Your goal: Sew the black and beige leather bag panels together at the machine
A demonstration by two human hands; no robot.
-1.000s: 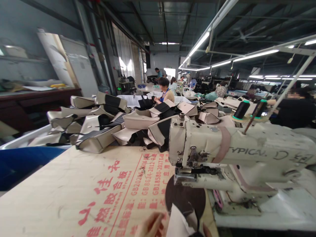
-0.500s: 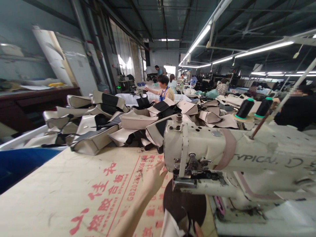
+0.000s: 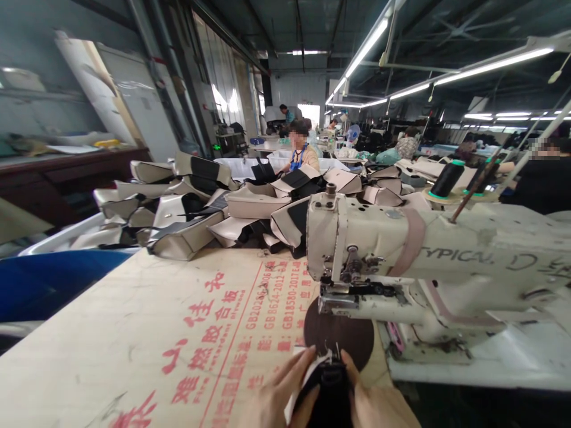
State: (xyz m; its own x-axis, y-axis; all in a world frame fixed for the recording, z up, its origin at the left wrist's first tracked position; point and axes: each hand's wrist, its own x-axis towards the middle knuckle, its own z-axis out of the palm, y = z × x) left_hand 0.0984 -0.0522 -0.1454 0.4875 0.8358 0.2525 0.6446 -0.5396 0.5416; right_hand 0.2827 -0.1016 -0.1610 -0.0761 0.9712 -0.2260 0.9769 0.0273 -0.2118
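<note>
At the bottom of the view, both my hands grip a black and cream leather-like sewn piece [image 3: 329, 389]. My left hand [image 3: 285, 380] has its fingers closed on the piece's left side, by the pale edge. On the right side, my right hand [image 3: 372, 395] is closed with its thumb or finger along the black part. Thin thread-like ends stick up from the top of the piece. Just beyond it lies a dark brown round pad [image 3: 345, 333], under the arm of a cream sewing machine [image 3: 366, 244]. The lower part of the piece is out of view.
Printed plywood [image 3: 178, 315] forms the work surface on the left. Behind it rises a heap of beige and black sewn pieces [image 3: 191, 232]. Black thread cones [image 3: 447, 179] stand behind the machine. A co-worker [image 3: 303, 151] sits beyond the heap; other people are farther back.
My left hand has come down from beside the machine head to the piece. My right hand and the piece show more fully. The view has shifted slightly, and the co-worker's outstretched arm has lowered.
</note>
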